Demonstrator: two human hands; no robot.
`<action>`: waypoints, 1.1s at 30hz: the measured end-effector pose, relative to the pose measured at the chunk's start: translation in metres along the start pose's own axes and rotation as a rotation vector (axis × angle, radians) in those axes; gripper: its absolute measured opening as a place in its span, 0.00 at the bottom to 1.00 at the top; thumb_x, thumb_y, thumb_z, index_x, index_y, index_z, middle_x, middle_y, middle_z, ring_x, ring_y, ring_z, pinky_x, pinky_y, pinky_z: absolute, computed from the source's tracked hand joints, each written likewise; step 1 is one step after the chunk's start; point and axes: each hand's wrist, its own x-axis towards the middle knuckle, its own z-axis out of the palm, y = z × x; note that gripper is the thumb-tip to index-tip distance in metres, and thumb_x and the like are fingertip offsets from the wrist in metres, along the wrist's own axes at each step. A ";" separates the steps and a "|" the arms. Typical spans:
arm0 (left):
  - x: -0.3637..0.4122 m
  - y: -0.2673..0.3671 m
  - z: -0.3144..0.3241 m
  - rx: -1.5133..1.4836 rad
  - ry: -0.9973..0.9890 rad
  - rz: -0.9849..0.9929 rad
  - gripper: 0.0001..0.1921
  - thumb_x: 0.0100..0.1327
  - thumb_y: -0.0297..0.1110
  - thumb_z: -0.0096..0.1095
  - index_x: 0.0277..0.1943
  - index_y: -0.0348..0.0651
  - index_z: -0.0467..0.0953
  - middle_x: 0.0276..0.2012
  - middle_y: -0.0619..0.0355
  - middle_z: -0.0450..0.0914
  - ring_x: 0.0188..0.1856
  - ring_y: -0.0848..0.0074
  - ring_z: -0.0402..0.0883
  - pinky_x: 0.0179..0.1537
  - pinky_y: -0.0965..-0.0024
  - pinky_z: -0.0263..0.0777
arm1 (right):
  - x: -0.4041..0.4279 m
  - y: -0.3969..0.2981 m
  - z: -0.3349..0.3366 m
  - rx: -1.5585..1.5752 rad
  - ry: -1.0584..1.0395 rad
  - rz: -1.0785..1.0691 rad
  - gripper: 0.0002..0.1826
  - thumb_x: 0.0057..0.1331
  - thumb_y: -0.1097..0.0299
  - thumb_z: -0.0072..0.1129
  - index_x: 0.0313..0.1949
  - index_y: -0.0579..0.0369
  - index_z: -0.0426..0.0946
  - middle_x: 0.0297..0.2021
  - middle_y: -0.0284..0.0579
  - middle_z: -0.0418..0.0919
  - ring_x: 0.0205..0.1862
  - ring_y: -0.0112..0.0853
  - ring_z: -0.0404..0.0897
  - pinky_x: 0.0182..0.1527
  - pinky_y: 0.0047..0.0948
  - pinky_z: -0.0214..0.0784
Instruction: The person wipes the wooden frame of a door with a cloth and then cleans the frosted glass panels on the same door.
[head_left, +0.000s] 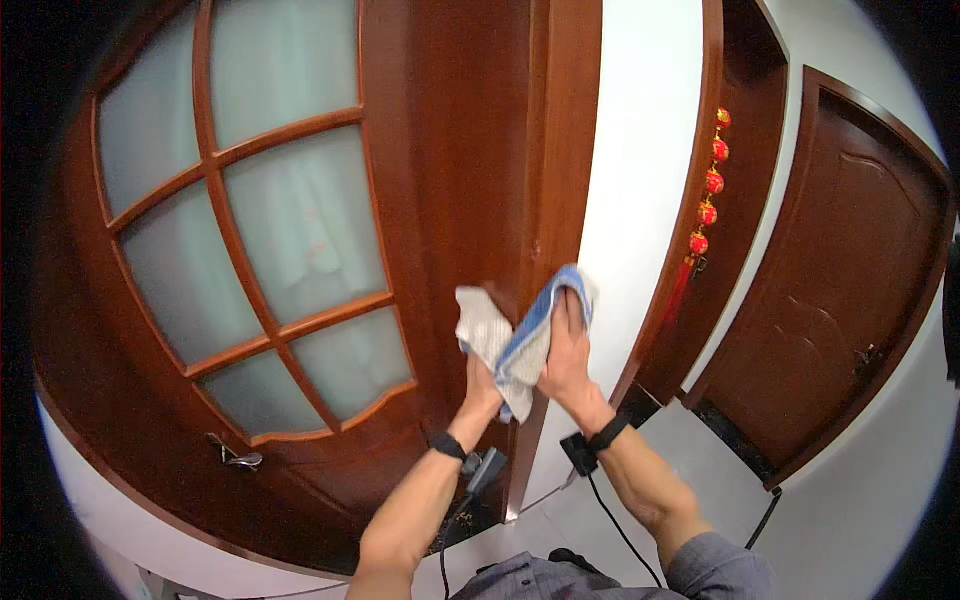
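A white and blue cloth (529, 352) hangs bunched between my two hands, in front of the brown wooden door frame (555, 187). My left hand (482, 386) grips its lower left part, and some of the fingers are hidden behind the fabric. Higher up, on the right, my right hand (568, 352) has its fingers tucked into a blue-edged fold. That fold overlaps the frame's edge and the white wall (645, 150); whether the cloth touches either is hard to tell.
Left of the frame stands a wooden door with frosted glass panes (300, 210) and a metal lever handle (238, 456). On the right hang red lantern ornaments (707, 214) near another brown door (840, 285). Black cables (619, 525) run from devices strapped to both wrists.
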 end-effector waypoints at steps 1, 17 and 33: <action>0.018 0.002 -0.013 0.039 0.072 0.122 0.38 0.75 0.46 0.63 0.79 0.36 0.57 0.73 0.49 0.67 0.74 0.66 0.66 0.75 0.63 0.61 | 0.027 -0.012 0.000 0.058 0.059 -0.047 0.43 0.68 0.58 0.59 0.73 0.78 0.58 0.72 0.78 0.59 0.74 0.70 0.57 0.78 0.63 0.43; 0.173 0.098 -0.077 0.079 0.039 0.619 0.30 0.76 0.38 0.61 0.76 0.37 0.64 0.73 0.48 0.70 0.72 0.63 0.72 0.74 0.58 0.66 | 0.180 -0.029 -0.029 -0.022 0.316 -0.284 0.40 0.57 0.73 0.55 0.71 0.73 0.64 0.71 0.75 0.62 0.70 0.71 0.61 0.75 0.62 0.49; 0.166 0.123 -0.050 -0.365 -0.027 0.339 0.28 0.74 0.36 0.65 0.71 0.35 0.69 0.64 0.51 0.79 0.64 0.67 0.79 0.66 0.59 0.74 | 0.209 -0.021 -0.034 -0.042 0.403 -0.320 0.41 0.57 0.67 0.59 0.71 0.73 0.65 0.70 0.74 0.64 0.65 0.66 0.66 0.68 0.57 0.57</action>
